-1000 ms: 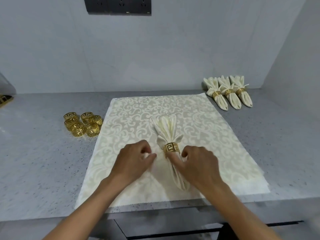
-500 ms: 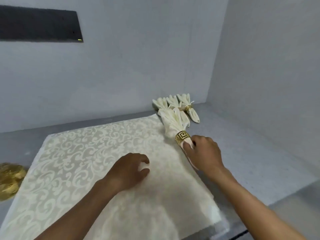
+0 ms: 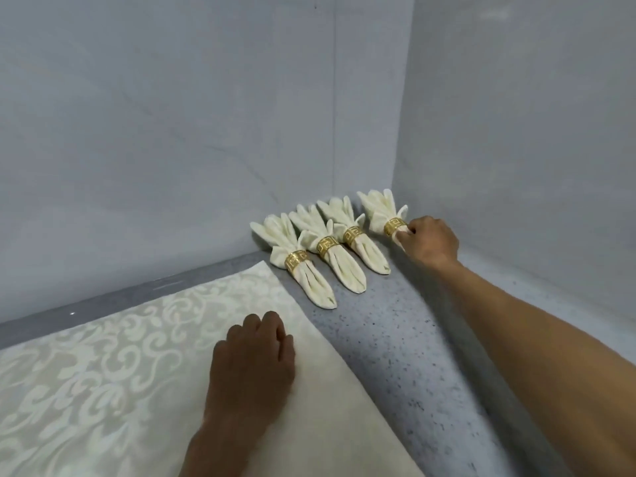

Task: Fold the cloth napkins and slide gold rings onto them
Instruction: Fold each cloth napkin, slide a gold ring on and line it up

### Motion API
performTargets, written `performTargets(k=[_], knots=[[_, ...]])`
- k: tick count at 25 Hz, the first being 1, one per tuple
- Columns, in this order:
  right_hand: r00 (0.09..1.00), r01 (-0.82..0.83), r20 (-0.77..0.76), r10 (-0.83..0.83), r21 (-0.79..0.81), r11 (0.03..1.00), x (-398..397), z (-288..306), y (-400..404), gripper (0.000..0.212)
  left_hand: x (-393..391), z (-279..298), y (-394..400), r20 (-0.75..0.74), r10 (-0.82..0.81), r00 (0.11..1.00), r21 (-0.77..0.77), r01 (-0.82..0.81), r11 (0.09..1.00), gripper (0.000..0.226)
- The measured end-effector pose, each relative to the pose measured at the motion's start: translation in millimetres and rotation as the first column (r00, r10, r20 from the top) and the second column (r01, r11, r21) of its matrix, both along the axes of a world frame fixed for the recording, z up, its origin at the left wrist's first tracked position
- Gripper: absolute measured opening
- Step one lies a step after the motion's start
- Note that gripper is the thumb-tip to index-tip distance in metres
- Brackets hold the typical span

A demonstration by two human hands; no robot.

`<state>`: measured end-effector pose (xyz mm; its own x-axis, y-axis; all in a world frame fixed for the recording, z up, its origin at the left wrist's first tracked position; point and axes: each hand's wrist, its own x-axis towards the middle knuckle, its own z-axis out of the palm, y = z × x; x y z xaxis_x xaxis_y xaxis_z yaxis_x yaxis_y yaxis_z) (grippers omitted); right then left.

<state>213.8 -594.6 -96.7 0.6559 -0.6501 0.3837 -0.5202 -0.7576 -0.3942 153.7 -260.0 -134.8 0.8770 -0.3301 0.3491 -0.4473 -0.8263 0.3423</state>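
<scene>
Napkins, four of them, lie in a row on a speckled grey counter [image 3: 395,342] in the corner where two pale walls meet, each gathered through a gold ring and fanned out at its far end. The rightmost napkin [image 3: 380,210] sits closest to the side wall, and the right hand [image 3: 432,241] grips its narrow tail just behind its ring [image 3: 394,227], fingers curled around the cloth (whether this napkin rests fully on the counter cannot be told from this angle). Beside it to the left lie a second napkin [image 3: 364,256], a third napkin [image 3: 344,270] and a fourth napkin [image 3: 311,282], packed side by side and overlapping at their fanned tops, tails pointing toward the camera. Nearer the viewer, a cream cloth [image 3: 103,366] with a scrolled damask pattern is spread flat over the counter, one corner reaching almost to the fourth napkin. The left hand [image 3: 254,366] rests on this cloth near its right edge, knuckles up and fingers bent under loosely, holding nothing. Both forearms are bare.
</scene>
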Motion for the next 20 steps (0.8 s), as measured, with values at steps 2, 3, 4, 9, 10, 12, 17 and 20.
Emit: performTargets(k=[2,3,4,9,10,12,17,20], knots=[[1.000,0.012,0.006,-0.012,0.018,1.000,26,-11,0,0.028,1,0,-2,0.013,0.000,1.000,0.025,-0.001,1.000,0.012],[1.000,0.006,0.012,-0.007,0.042,0.999,36,-15,0,0.029,2,-1,-2,0.013,-0.006,1.000,0.025,0.006,1.000,0.012],[1.000,-0.005,0.020,0.004,0.071,0.997,42,-18,0,0.029,2,-1,-2,0.000,-0.006,1.000,0.023,0.006,1.000,0.012],[0.992,-0.120,0.054,0.113,0.150,0.981,49,-27,-2,0.030,2,0,-1,-0.036,0.014,0.999,0.036,-0.013,0.999,0.011],[0.991,-0.136,0.039,0.131,0.145,0.980,48,-28,-4,0.027,2,-1,-1,-0.044,0.019,0.999,0.032,-0.018,0.999,0.011],[0.990,-0.139,0.001,0.140,0.158,0.978,44,-29,-9,0.032,3,-4,-1,-0.036,0.009,0.999,0.010,-0.009,1.000,0.011],[0.991,-0.097,-0.088,0.101,0.047,0.994,-16,-35,14,0.053,9,-7,0,-0.011,0.016,1.000,-0.045,-0.016,0.999,0.010],[0.971,-0.212,-0.120,0.207,-0.036,0.977,-90,-37,50,0.048,10,-8,-2,-0.065,0.003,0.998,-0.063,-0.007,0.998,0.009]])
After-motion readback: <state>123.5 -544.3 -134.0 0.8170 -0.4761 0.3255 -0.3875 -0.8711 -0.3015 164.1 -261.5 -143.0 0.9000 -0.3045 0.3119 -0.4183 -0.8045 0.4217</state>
